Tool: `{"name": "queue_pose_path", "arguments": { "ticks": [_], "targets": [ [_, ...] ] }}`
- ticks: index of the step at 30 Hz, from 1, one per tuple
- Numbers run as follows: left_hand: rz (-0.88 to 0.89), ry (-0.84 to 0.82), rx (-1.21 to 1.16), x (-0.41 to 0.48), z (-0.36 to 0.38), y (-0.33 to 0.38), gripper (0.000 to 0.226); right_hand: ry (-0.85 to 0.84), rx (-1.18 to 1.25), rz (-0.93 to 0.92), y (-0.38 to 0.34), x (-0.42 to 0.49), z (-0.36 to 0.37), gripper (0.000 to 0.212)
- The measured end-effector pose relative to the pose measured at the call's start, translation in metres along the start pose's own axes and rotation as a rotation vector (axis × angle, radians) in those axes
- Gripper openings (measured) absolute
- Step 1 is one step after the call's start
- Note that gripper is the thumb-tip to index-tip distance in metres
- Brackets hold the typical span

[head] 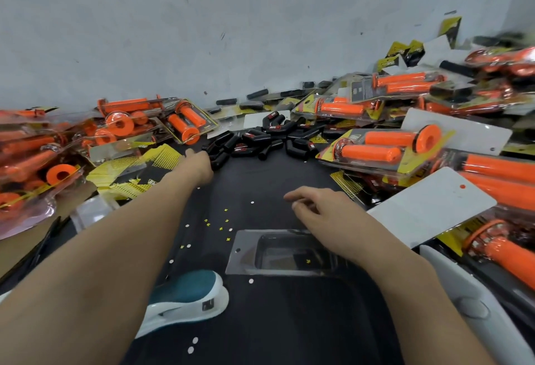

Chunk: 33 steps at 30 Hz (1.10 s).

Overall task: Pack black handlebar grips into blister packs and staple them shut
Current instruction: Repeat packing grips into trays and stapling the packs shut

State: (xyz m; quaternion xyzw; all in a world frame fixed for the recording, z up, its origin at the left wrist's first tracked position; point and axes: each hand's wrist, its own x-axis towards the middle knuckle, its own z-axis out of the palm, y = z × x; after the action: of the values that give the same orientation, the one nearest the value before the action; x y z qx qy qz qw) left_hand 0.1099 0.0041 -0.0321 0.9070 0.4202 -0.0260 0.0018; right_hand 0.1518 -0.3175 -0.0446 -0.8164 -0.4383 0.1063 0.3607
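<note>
Left hand (199, 166) out across the black surface (260, 179) under a grey wall (202, 31), grasp hidden among glossy black grips (260, 138); right hand (318, 208) hangs loose.

- Single head-worn wide-angle view, looking forward and down along both forearms.
- Faces a grey wall (202, 31) across a black mat (260, 185).
- Close in: left hand (199, 165) mid-frame, right hand (321, 205) nearer, blister tray (246, 260) just below centre.
- Edges bowed by the lens.

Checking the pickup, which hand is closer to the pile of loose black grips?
Left. The left hand is at the near-left edge of the black grips; the right hand hovers short of them, near the clear blister tray.
</note>
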Motion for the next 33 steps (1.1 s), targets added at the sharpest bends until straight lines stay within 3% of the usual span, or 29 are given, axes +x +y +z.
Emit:
{"name": "queue_pose_path", "arguments": {
  "ticks": [3,6,10,14,19,23,29,33],
  "targets": [
    [-0.016,0.000,0.001,0.000,0.001,0.002,0.035,0.002,-0.003,0.001,0.002,0.000,-0.002,0.031],
    [0.086,0.078,-0.076,-0.020,-0.011,0.006,0.037,0.055,0.014,-0.011,0.001,0.001,-0.003,0.030],
    [0.340,0.206,-0.360,-0.089,-0.033,0.015,0.032,0.189,0.060,-0.050,-0.002,0.003,-0.002,0.042],
    [0.523,0.110,-0.648,-0.172,-0.041,0.016,0.026,0.229,0.171,-0.096,-0.013,0.000,-0.001,0.059],
    [0.503,0.032,-0.950,-0.223,-0.035,0.014,0.024,0.255,0.292,-0.195,-0.027,-0.013,-0.002,0.026],
    [0.440,0.056,-1.120,-0.234,-0.029,0.011,0.021,0.259,0.373,-0.150,-0.033,-0.022,-0.001,0.016],
    [0.433,0.176,-1.026,-0.234,-0.022,0.014,0.026,0.282,0.403,-0.061,-0.033,-0.024,0.001,0.023],
    [0.406,0.254,-0.977,-0.229,-0.021,0.021,0.014,0.262,0.506,-0.067,-0.034,-0.026,0.002,0.026]
  ]
}}
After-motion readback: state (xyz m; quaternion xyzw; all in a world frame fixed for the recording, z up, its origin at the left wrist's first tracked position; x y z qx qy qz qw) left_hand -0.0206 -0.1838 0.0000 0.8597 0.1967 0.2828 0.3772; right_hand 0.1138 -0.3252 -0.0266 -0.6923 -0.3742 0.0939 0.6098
